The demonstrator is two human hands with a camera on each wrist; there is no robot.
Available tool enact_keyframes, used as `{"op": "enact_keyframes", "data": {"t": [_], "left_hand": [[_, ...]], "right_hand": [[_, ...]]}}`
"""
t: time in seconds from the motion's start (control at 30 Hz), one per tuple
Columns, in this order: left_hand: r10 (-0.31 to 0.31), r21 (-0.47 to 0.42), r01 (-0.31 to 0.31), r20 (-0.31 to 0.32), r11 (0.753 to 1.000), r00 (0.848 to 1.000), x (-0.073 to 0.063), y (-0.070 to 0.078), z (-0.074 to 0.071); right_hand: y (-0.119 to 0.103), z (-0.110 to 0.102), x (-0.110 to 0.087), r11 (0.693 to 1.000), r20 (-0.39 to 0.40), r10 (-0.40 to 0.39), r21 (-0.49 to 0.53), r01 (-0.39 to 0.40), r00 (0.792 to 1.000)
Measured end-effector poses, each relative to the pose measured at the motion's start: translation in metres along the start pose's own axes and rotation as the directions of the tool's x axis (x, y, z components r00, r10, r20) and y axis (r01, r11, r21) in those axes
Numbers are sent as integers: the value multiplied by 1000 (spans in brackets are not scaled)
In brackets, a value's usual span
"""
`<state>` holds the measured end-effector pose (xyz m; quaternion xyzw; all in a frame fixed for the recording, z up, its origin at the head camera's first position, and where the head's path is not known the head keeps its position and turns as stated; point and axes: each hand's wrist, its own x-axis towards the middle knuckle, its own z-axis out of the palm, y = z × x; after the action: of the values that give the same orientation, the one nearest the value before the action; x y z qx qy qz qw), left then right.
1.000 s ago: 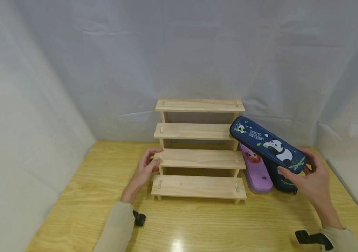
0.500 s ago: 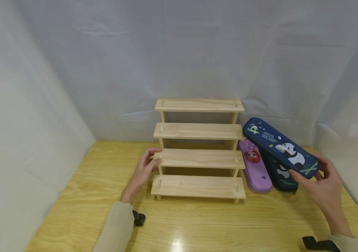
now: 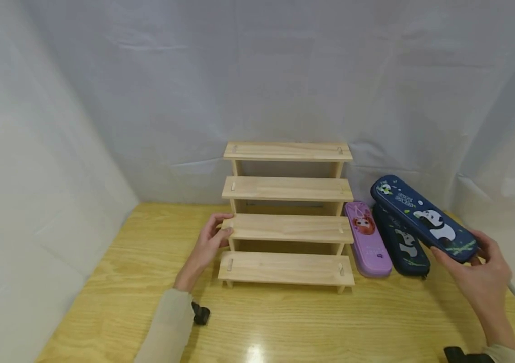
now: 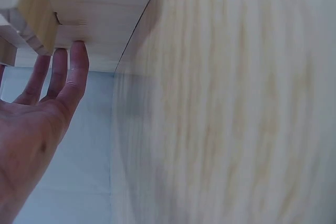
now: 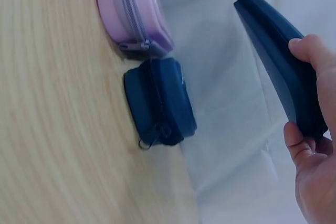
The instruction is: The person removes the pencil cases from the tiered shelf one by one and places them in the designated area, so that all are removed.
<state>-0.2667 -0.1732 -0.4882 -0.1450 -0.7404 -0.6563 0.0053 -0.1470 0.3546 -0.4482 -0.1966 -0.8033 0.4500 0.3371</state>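
My right hand grips the lower right end of a dark blue pencil case with a panda print, held tilted above the table. In the right wrist view, the thumb lies on one side of this pencil case and the fingers on the other. Beneath it lies a second dark panda pencil case, partly covered, beside a purple pencil case with a red-haired figure. My left hand holds the left end of the third step of a wooden display shelf; its fingertips touch the side panel.
The four-sided wood-grain table carries the stepped shelf near its back. A pale sheet hangs behind it, with more sheeting at the left and right. The purple case stands close against the shelf's right side.
My right hand has carried the upper panda pencil case right and slightly down, away from the shelf, uncovering more of both cases below. My left hand stays at the shelf.
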Motion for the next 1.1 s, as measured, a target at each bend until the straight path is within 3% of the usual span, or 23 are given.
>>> {"op": "enact_keyframes", "data": {"t": [0.23,0.6,0.73,1.1], "left_hand": [[1,8,-1,3,1000,1000,0,0,-1],[5,9,-5,14,1000,1000,-1,1,-1],[7,17,-7,9,1000,1000,-1,0,-1],[1,23,-1,-4,1000,1000,0,1,0]], "right_hand": [[10,-7,3,988,-26,106,-108,-108,994],[23,-17,1,967,-59,116,-222,-126,992],[27,-17,4,943,-57,164,-285,-174,985],[34,-17,11,910,-91,284,-289,-299,954]]}}
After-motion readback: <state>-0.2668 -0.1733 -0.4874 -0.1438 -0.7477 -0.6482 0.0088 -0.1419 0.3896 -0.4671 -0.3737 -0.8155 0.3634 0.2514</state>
